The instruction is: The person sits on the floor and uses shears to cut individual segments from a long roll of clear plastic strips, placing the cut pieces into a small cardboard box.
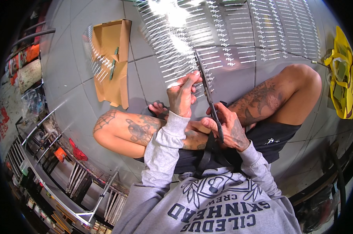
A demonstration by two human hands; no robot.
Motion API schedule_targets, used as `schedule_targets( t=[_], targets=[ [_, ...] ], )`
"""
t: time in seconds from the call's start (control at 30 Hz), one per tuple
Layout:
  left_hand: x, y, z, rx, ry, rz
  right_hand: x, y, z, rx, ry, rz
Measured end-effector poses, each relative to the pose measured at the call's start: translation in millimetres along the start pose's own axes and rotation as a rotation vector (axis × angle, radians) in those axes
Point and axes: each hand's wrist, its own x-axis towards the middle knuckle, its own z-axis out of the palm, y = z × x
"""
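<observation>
My right hand (227, 125) grips the handles of long dark scissors (207, 87), whose blades point away from me. Close to the blades on their left, my left hand (183, 92) pinches a clear plastic sheet (176, 61) printed with rows of white lettering. The sheet reaches up and away over the tiled floor, with strong glare on it. More of the printed clear film (270, 29) lies to the right. Whether the blades are apart is hard to tell.
An open cardboard box (112, 87) holds a green pen or cutter (114, 64), with printed clear pieces (101, 64) at its left edge. A yellow bag (345, 87) lies far right. Metal racks (91, 210) stand lower left. My crossed legs flank the work.
</observation>
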Motion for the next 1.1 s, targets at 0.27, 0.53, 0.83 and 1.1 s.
schedule_targets(
  t=[0.27,0.53,0.83,1.1],
  targets=[
    [-9,-5,-5,-0.022,-0.005,-0.033,5,8,5,0.107,0.022,-0.053],
    [-11,-6,-6,-0.046,0.003,-0.029,5,6,8,0.105,0.006,-0.021],
    [-12,-11,-9,-0.072,0.023,-0.045,8,5,7,0.098,-0.014,0.013],
    [-12,-9,-16,-0.071,0.0,-0.038,11,4,7,0.077,-0.004,-0.015]
  ],
)
